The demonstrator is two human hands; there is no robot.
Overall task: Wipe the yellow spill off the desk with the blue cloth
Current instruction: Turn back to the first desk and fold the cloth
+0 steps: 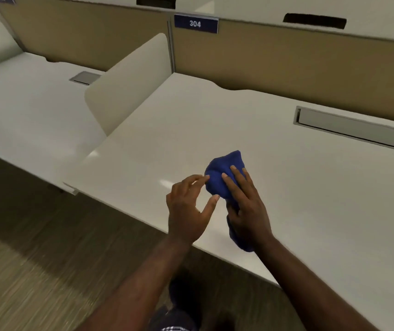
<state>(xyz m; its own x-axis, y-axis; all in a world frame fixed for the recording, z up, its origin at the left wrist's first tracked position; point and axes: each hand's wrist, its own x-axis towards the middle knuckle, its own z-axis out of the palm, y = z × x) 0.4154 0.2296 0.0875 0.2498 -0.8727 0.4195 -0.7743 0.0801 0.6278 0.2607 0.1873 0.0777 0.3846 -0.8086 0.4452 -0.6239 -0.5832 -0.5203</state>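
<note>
The white desk (286, 175) filled most of the view; near its front edge the bunched blue cloth (219, 177) was gripped by the right hand (248, 209), fingers laid over it; the left hand (186, 211) hovered half-open, fingertips touching the cloth's edge.

Bare forearms, no sleeves

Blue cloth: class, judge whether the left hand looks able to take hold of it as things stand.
Probably yes. The left hand is open with its fingertips right at the blue cloth, nothing between them; the right hand holds the cloth's other side.
</note>
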